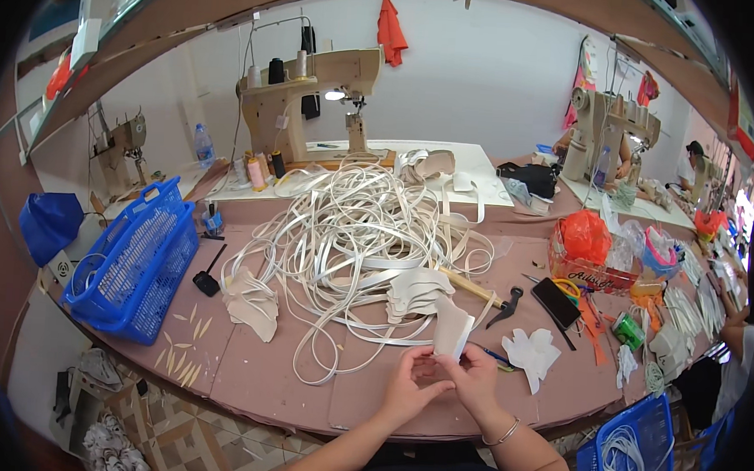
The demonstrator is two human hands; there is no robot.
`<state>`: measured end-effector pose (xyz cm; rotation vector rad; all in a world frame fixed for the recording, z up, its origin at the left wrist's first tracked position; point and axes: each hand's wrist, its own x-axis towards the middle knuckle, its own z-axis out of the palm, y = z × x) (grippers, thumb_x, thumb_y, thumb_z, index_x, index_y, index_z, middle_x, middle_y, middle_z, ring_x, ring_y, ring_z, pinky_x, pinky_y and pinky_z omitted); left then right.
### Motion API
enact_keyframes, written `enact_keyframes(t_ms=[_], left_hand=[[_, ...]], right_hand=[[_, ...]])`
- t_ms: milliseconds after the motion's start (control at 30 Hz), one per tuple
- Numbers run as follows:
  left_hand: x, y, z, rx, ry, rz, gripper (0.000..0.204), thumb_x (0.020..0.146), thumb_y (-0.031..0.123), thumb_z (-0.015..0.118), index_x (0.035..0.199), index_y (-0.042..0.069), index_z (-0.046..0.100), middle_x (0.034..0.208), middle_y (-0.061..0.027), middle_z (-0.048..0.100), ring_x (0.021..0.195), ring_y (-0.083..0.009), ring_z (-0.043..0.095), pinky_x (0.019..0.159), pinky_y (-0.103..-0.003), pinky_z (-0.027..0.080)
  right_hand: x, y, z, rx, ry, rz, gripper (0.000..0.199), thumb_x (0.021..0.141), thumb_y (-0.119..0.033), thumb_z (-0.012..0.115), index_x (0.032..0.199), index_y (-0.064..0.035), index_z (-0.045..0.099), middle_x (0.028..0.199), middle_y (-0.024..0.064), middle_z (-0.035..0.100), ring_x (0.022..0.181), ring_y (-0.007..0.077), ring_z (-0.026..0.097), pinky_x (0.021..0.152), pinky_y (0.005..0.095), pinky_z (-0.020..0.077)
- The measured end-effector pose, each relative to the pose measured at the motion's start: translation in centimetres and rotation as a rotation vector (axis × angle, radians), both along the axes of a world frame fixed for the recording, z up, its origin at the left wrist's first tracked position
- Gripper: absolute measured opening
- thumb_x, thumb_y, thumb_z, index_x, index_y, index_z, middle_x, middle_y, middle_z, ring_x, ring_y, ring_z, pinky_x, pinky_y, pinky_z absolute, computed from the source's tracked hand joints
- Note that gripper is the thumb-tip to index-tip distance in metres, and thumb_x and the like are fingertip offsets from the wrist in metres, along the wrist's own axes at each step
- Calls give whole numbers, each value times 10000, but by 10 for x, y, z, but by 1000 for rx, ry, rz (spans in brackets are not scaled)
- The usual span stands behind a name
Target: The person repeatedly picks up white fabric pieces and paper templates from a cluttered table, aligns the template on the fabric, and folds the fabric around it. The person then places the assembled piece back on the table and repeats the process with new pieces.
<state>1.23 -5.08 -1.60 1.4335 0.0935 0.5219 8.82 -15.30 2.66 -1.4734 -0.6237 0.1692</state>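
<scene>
A beige cut piece [452,326] with a white edge stands upright between my hands, above the near side of the table. My left hand [416,386] is closed on its lower end from the left. From the right, my right hand [475,380] pinches the same end, thumbs close together. Just beyond lies a fanned stack of similar beige pieces [418,292]. Another beige stack [251,306] is farther left. A big tangled heap of white strips [365,226] fills the table's middle. A hammer [503,306] with a wooden handle lies right of the near stack.
Left stands a blue plastic basket [141,261]. White scraps [533,356], a phone [555,303] and a box with a red bag [585,236] are on the right. Sewing machines [303,104] stand behind. A blue crate [630,453] is at lower right. Other people sit at far right.
</scene>
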Motion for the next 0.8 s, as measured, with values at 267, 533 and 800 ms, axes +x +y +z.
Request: enact_keyframes(t_ms=[267, 533, 800], left_hand=[[5, 17, -16, -377, -12, -13, 309, 807, 10, 581, 1078, 30, 433, 1034, -85, 526, 928, -148, 531, 830, -300, 450], [2, -1, -19, -204, -94, 90, 433, 804, 48, 612, 1161, 20, 368, 1098, -92, 479, 933, -148, 532, 819, -281, 448], [6, 7, -28, -139, -16, 107, 268, 850, 74, 570, 1079, -3, 453, 946, -69, 557, 789, -102, 565, 733, -224, 468]], right_hand=[[0, -6, -18, 68, 197, 72, 135, 817, -117, 630, 840, 17, 634, 733, -1, 601, 641, 46, 518, 575, 192, 422], [-10, 3, -17, -21, 90, 34, 146, 829, -131, 607, 825, 15, 619, 673, 11, 564, 626, 62, 503, 573, 214, 415], [-4, -1, -27, -115, 10, -5, 191, 856, -164, 556, 793, 10, 603, 663, 57, 549, 605, 88, 477, 551, 240, 396]])
